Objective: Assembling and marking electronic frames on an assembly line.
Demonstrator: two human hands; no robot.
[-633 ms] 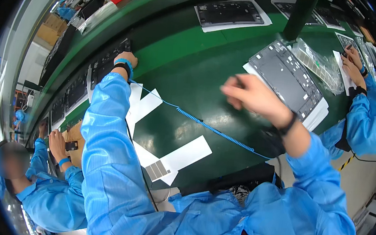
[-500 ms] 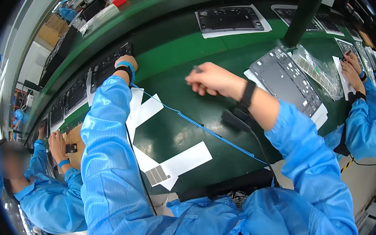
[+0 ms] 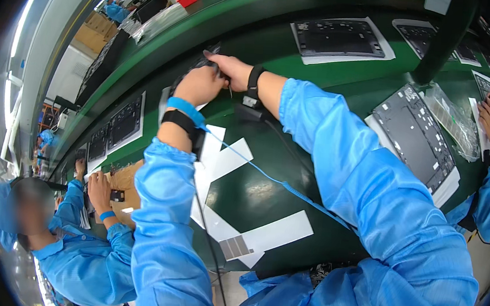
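Observation:
My left hand (image 3: 197, 85), with a blue wrist strap, is curled at the near edge of a black perforated panel (image 3: 207, 61). My right hand (image 3: 233, 72) meets it there, its thumb laid over the panel's right end and its fingers bent. Most of the panel is hidden behind both hands. Something thin and dark pokes out below the right fingers, too small to name. Nearer me lie white paper sheets (image 3: 230, 160), and a sheet of grey adhesive strips (image 3: 236, 248) rests on another white piece.
A coiled blue cord (image 3: 310, 208) crosses the green bench (image 3: 253, 194) from my left wrist. More black panels on white sheets lie behind (image 3: 341, 39), to the right (image 3: 415, 136) and left (image 3: 125, 120). A green post (image 3: 445, 45) stands right. Co-workers work on both sides.
My right hand has swung left and forward from mid-bench to join my left hand at the panel. The whole view has shifted, so the bench things appear further right.

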